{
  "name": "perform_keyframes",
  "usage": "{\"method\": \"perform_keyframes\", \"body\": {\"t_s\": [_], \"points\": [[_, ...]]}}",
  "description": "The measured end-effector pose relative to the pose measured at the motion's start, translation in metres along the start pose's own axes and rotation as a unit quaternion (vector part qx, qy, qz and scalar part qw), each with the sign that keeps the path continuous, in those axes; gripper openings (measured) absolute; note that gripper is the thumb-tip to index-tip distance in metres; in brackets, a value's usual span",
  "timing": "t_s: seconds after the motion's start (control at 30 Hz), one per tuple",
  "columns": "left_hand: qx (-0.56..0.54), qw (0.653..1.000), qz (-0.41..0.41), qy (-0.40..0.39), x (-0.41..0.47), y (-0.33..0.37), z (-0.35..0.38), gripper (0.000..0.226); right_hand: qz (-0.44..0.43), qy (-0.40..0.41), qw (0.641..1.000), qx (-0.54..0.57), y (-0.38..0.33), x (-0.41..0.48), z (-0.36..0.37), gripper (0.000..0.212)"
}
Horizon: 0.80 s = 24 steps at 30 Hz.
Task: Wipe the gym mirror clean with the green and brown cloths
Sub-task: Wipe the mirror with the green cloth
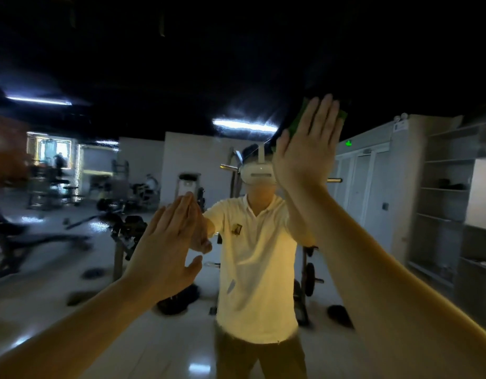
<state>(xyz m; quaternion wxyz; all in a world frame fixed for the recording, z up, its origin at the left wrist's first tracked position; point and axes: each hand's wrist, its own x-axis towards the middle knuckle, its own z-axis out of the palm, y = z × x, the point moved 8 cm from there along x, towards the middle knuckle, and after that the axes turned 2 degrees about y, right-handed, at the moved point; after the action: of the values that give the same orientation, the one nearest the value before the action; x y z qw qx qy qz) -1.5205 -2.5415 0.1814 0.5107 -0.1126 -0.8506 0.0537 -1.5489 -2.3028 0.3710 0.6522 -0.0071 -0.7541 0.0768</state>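
Fingers (177,217) of the left hand (165,250) are straight and held together, laid flat toward the mirror (99,165) at about chest height, with the thumb spread out to the side. They grasp nothing that I can see. The brown cloth does not show, and whether it lies under that palm cannot be told. The forearm rises from the lower left.

Further right and higher, the right hand (307,151) is also flat, its fingers straight and pointing up. It presses the green cloth (296,120) against the glass without curling round it. The cloth sits directly beneath the fingers, its edges peeking out on both sides of them, so this hand is the one already placed to wipe. The right arm reaches up steeply from the lower right, nearly straight. The next stroke probably depends on keeping the palm flat on the cloth as it slides.
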Motion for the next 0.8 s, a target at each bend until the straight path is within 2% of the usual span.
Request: {"method": "perform_keyframes", "body": {"t_s": [0.03, 0.1, 0.2, 0.27, 0.33, 0.4, 0.47, 0.53, 0.57, 0.67, 0.73, 0.8], "points": [[0.0, 1.0, 0.0, -0.009, 0.0, -0.001, -0.001, 0.119, -0.006, 0.006, 1.0, 0.008, -0.013, -0.001, -0.001, 0.071], [0.002, 0.999, -0.002, -0.033, 0.0, -0.002, -0.002, 0.111, -0.11, -0.016, 0.994, 0.015, -0.057, -0.028, 0.007, 0.069], [-0.01, 0.999, -0.014, -0.038, -0.003, -0.004, -0.006, 0.096, -0.35, -0.085, 0.933, 0.007, -0.103, -0.118, 0.029, 0.068], [-0.035, 0.998, -0.042, -0.033, -0.015, -0.007, -0.006, 0.093, -0.397, -0.102, 0.912, 0.009, -0.078, -0.158, 0.032, 0.066], [-0.044, 0.998, -0.043, -0.032, -0.031, -0.003, -0.001, 0.096, -0.341, -0.102, 0.934, 0.016, -0.021, -0.169, 0.031, 0.068], [-0.042, 0.998, -0.034, -0.044, -0.044, 0.005, 0.01, 0.101, -0.208, -0.098, 0.973, 0.015, 0.051, -0.162, 0.025, 0.069], [-0.044, 0.996, -0.044, -0.064, -0.051, 0.011, 0.02, 0.112, -0.053, -0.079, 0.995, 0.018, 0.111, -0.155, 0.016, 0.073], [-0.045, 0.995, -0.058, -0.071, -0.052, 0.017, 0.027, 0.121, 0.048, -0.067, 0.996, 0.028, 0.126, -0.16, 0.017, 0.073], [-0.047, 0.995, -0.064, -0.068, -0.053, 0.019, 0.029, 0.123, 0.066, -0.066, 0.995, 0.037, 0.116, -0.166, 0.02, 0.071], [-0.044, 0.995, -0.058, -0.072, -0.053, 0.02, 0.029, 0.124, 0.016, -0.102, 0.994, 0.048, 0.051, -0.193, 0.034, 0.06], [-0.045, 0.995, -0.056, -0.071, -0.053, 0.018, 0.027, 0.122, -0.077, -0.103, 0.99, 0.057, -0.006, -0.216, 0.038, 0.059], [-0.058, 0.994, -0.063, -0.062, -0.053, 0.02, 0.022, 0.118, -0.2, -0.116, 0.969, 0.087, -0.058, -0.242, 0.037, 0.068]]}}
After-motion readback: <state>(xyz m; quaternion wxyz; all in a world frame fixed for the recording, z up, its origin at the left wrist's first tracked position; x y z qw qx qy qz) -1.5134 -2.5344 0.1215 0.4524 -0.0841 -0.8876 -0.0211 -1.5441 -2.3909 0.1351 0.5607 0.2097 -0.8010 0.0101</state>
